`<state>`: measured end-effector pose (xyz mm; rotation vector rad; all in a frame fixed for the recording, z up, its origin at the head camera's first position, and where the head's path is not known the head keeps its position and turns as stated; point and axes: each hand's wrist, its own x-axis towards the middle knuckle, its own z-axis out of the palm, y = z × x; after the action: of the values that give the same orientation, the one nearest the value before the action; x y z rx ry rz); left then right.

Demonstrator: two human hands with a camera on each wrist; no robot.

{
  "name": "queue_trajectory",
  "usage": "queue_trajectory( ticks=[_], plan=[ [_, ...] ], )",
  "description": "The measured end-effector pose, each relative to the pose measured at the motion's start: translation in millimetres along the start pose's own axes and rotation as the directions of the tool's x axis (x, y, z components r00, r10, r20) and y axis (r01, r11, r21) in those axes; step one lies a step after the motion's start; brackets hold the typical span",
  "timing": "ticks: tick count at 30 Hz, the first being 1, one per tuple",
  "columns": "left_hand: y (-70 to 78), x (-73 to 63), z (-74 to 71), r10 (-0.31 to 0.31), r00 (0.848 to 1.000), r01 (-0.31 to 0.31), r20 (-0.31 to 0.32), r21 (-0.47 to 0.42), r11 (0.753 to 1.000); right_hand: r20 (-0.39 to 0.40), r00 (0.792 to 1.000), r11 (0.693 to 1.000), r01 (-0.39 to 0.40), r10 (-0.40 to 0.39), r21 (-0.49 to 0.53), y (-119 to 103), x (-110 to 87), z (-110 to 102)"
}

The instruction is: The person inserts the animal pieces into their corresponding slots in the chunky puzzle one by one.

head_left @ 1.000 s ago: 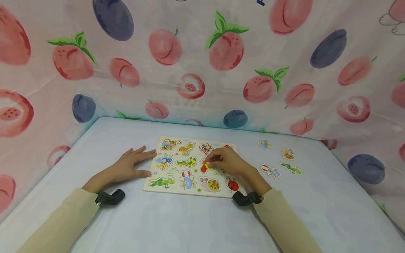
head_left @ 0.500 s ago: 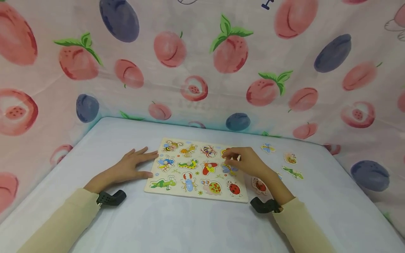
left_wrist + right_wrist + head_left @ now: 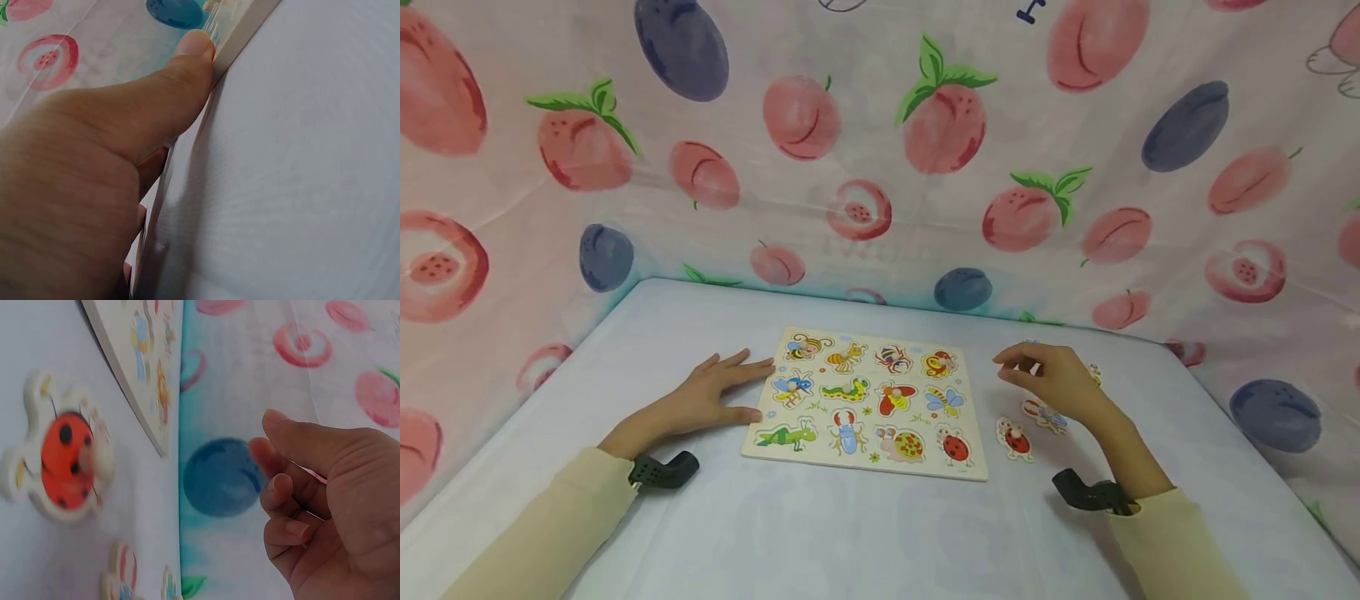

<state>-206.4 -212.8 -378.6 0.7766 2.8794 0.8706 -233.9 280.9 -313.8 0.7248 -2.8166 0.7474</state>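
My left hand (image 3: 703, 396) lies at the left edge of a wooden insect puzzle board (image 3: 928, 467), fingers spread and touching it. In the left wrist view the thumb (image 3: 181, 78) rests against the board's edge (image 3: 247, 28). My right hand (image 3: 1060, 379) hovers over the loose pieces right of the board, fingers loosely bent, nothing held. Below it lie a ladybug puzzle piece (image 3: 1015, 440) and a stag beetle piece (image 3: 1045, 415). The right wrist view shows the knob on the ladybug piece (image 3: 65, 459) and the bent, bare fingers (image 3: 290, 528). The hand hides other pieces.
A snail piece (image 3: 1096, 375) shows partly behind the right hand. All of it sits on a white-covered table (image 3: 850, 542). A fruit-print cloth (image 3: 865, 275) rises behind the table's far edge.
The right hand has left the red-and-yellow insect on the board and moved right over the loose pieces. The ladybug piece has come into full view. The left hand stays in place.
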Motion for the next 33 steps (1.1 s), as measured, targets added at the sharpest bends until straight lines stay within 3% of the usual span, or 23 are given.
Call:
queue_trajectory(
  ticks=[10,16,22,29,33],
  plan=[
    [-0.9,-1.9,-2.5,-0.009,1.0,0.009,0.004,0.001,1.0,-0.145,0.987,0.997,-0.077,0.073,-0.02,28,-10.5,-21],
    [-2.8,-1.4,0.0,0.03,0.999,-0.031,-0.018,-0.012,0.999,-0.206,0.97,0.991,-0.133,0.13,0.0,42,-11.3,-21],
    [-2.6,-0.6,-0.9,0.015,1.0,-0.015,-0.001,-0.019,1.0,-0.228,0.957,0.983,-0.183,0.177,-0.006,57,-5.7,-19],
    [-2.4,-0.4,-0.2,0.016,1.0,-0.016,0.002,-0.009,1.0,-0.207,0.917,0.94,-0.333,0.341,0.073,79,2.2,-12],
    [-2.5,0.7,-0.3,0.012,1.0,-0.012,0.006,-0.01,1.0,-0.198,0.919,0.939,-0.329,0.342,0.097,92,6.3,-6]
  ],
)
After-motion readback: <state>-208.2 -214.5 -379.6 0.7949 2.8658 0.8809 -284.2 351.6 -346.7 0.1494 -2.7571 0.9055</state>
